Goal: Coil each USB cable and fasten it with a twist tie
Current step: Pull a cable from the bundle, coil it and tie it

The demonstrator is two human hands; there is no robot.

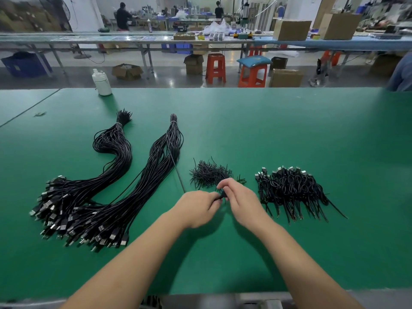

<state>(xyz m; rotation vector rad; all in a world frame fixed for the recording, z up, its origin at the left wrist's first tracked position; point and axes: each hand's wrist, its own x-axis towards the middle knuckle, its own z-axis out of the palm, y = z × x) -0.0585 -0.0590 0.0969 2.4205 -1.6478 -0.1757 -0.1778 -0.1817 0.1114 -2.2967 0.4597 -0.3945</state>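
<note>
Both hands, left hand (197, 208) and right hand (242, 201), pinch a small coiled USB cable (220, 195) with curled fingers just before the twist-tie heap (209, 173); bare green surface (289, 130) spreads beyond it.

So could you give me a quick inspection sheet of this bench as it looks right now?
Surface: green mat, a seam at far left.
Job's things: two long cable bundles, tied at the far end, plugs near; tie pile in the middle; coiled cables heaped on the right.
Clutter: white bottle at the far edge.
Hands: left hand and right hand meet over a small black piece; whether it is a cable or a tie cannot be told.
Cables: one loose cable runs beside the pile.
Surroundings: benches, boxes, orange stools, people working far off.
</note>
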